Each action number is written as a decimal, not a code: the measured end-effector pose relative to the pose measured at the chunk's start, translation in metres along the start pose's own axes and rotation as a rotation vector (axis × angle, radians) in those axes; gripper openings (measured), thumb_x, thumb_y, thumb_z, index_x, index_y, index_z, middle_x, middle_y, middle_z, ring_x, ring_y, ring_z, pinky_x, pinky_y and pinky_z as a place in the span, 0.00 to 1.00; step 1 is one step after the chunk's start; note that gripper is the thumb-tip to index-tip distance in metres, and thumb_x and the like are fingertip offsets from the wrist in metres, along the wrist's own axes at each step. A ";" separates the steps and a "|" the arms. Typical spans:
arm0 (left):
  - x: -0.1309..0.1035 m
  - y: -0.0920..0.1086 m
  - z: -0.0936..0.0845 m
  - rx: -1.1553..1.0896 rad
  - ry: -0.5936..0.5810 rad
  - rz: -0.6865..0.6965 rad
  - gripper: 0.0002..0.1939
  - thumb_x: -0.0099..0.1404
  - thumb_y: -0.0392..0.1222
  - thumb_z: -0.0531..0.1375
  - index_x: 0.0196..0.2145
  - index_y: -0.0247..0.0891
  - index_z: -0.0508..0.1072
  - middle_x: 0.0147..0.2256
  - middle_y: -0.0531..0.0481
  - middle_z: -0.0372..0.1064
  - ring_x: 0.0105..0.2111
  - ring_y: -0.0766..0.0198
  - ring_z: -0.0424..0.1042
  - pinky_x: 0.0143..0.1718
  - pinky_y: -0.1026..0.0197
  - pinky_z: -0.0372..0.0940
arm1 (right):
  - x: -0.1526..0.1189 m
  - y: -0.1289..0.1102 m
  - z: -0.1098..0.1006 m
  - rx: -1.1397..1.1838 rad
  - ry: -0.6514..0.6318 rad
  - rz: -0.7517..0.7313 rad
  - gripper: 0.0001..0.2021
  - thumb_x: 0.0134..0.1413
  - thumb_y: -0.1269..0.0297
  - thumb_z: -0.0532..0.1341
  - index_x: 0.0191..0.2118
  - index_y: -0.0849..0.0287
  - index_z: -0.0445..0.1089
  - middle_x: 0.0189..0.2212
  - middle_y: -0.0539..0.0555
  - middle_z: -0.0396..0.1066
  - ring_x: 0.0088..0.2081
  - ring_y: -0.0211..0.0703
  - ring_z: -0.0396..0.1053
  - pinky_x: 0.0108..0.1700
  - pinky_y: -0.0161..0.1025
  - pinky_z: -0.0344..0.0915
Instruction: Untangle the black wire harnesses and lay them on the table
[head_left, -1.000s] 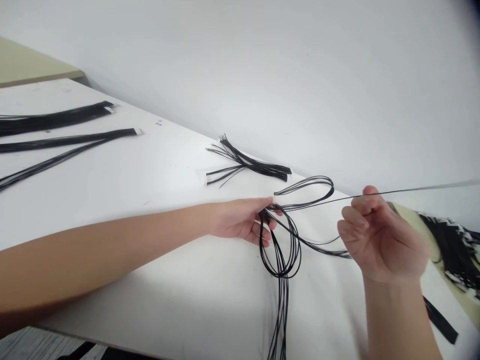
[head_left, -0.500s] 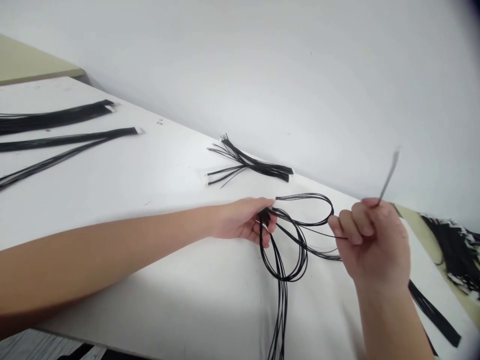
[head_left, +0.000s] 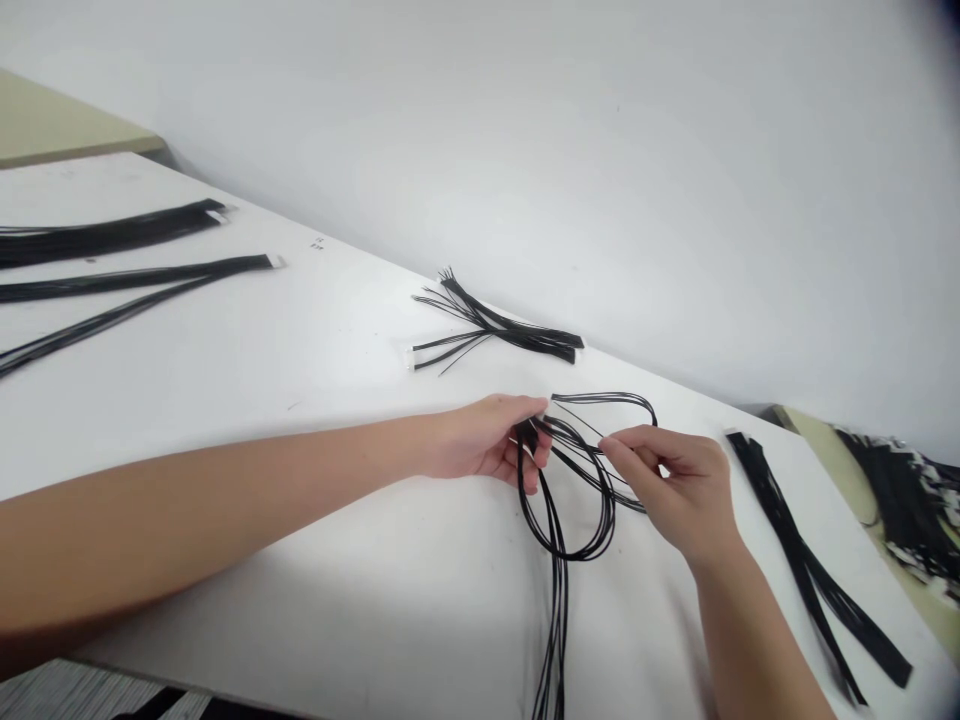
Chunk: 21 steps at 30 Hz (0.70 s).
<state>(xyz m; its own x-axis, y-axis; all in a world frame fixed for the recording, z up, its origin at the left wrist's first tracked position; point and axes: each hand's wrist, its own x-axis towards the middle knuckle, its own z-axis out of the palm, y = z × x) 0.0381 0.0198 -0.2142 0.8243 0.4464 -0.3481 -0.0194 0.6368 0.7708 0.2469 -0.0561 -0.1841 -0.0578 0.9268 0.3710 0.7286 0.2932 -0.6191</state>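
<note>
A bundle of thin black wires (head_left: 564, 540) loops on the white table (head_left: 315, 420) and trails off toward the near edge. My left hand (head_left: 491, 440) pinches the bundle where its strands cross, near a small white connector. My right hand (head_left: 671, 485) has come down to the loop's right side, with thumb and forefinger closed on a single black strand of that bundle.
A short bunch of black wires with a white connector (head_left: 499, 330) lies behind the hands by the wall. Long black wire bundles (head_left: 135, 275) lie at far left. A flat black wire strip (head_left: 806, 565) lies at right, a heap of black wires (head_left: 911, 500) beyond it.
My right hand has dropped from holding one wire stretched up and to the right, moving left and down onto the loop. The left hand has stayed put.
</note>
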 end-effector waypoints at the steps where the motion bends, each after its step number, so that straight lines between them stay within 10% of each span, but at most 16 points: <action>1: 0.000 0.000 0.000 0.002 0.000 -0.001 0.20 0.65 0.55 0.52 0.29 0.35 0.68 0.28 0.51 0.66 0.24 0.64 0.69 0.42 0.50 0.67 | 0.000 0.000 0.000 -0.009 -0.004 0.004 0.09 0.52 0.65 0.62 0.22 0.59 0.69 0.16 0.45 0.44 0.20 0.32 0.48 0.23 0.35 0.51; 12: -0.002 0.002 0.002 0.048 0.001 -0.006 0.21 0.66 0.55 0.52 0.27 0.34 0.68 0.26 0.50 0.68 0.24 0.63 0.72 0.39 0.54 0.67 | 0.000 0.001 0.001 0.007 -0.024 0.080 0.09 0.53 0.63 0.62 0.25 0.59 0.71 0.16 0.45 0.44 0.20 0.32 0.47 0.23 0.35 0.50; 21: 0.000 0.000 0.000 0.050 -0.039 -0.019 0.22 0.67 0.55 0.52 0.27 0.33 0.69 0.25 0.48 0.69 0.24 0.62 0.72 0.37 0.55 0.66 | 0.002 -0.006 0.016 -0.068 0.227 0.000 0.05 0.53 0.65 0.63 0.33 0.57 0.77 0.16 0.44 0.47 0.19 0.31 0.47 0.21 0.33 0.49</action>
<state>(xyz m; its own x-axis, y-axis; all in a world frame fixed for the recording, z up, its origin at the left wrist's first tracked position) 0.0379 0.0202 -0.2142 0.8455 0.4093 -0.3430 0.0242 0.6123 0.7903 0.2316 -0.0524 -0.1905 0.0919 0.8480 0.5219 0.7730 0.2697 -0.5742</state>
